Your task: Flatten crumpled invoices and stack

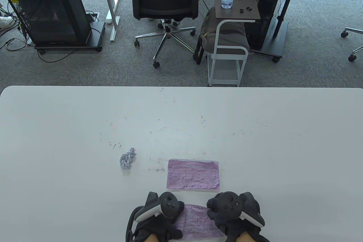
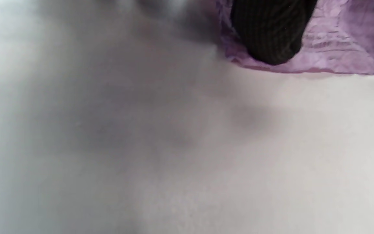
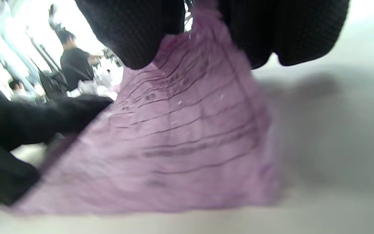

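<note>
The table view looks down from above the near edge across the tabletop (image 1: 85, 117) toward the office floor. Both wrist views sit close and low, sharing the purple invoice (image 1: 195, 220) (image 2: 339, 48) (image 3: 187, 146).

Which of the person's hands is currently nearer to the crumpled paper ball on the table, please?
Left. The left hand lies below and slightly right of the crumpled ball; the right hand is further right, across the pink invoice.

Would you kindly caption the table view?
Both hands press a purple invoice flat; another lies ahead.
</note>
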Available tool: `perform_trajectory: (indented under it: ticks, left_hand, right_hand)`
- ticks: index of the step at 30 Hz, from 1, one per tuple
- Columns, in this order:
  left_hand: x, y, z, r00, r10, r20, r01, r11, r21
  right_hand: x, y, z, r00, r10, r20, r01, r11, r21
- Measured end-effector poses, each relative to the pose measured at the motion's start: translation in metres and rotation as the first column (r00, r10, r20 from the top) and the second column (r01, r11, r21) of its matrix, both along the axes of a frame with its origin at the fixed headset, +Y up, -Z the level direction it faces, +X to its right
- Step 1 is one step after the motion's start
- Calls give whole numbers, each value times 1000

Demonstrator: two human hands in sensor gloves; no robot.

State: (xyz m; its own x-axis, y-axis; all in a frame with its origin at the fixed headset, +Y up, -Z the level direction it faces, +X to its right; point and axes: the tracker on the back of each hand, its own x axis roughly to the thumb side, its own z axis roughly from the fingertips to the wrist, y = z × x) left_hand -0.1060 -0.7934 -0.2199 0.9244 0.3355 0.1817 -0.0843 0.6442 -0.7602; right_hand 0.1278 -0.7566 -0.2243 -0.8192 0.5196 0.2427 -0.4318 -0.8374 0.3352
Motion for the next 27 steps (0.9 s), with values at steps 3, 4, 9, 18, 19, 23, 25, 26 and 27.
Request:
perform_trajectory:
  ticks: [3,4,9,18,19,23,25,26,27]
  left_hand:
    - [0,0,0,1000,-3,2,3,1000,-1]
    - [0,0,0,1000,-2,2,2,1000,-2]
    - [0,0,0,1000,-4,1,4,1000,2]
    - [1,4,-1,997,67,-23,-67,998,13]
    - [0,6,-2,995,100,-31,-99,995,24]
    - [-5,21,-4,945,318,-75,-311,945,100]
    - [-9,24,-4,879,461,-126,-445,886,133]
    - [-11,25,-4,846,510,-156,-493,859,138]
    - [-13,24,-5,793,579,-190,-559,815,152]
  right_hand:
    - [2,2,-1,995,-96,-2,96,995,-1]
    - [1,2,-1,993,-117,-5,117,993,4]
    - [-5,9,2,991,-131,-26,133,984,119]
    - [-10,54,17,991,119,-63,-81,902,424]
    - [-9,58,19,991,120,-59,-82,894,441]
    - [-3,72,27,996,74,-46,-42,871,490]
    - [0,76,29,998,-2,-55,29,869,494]
    - [1,78,30,997,-35,-69,64,871,487]
    - [3,79,30,991,-88,-104,127,872,473]
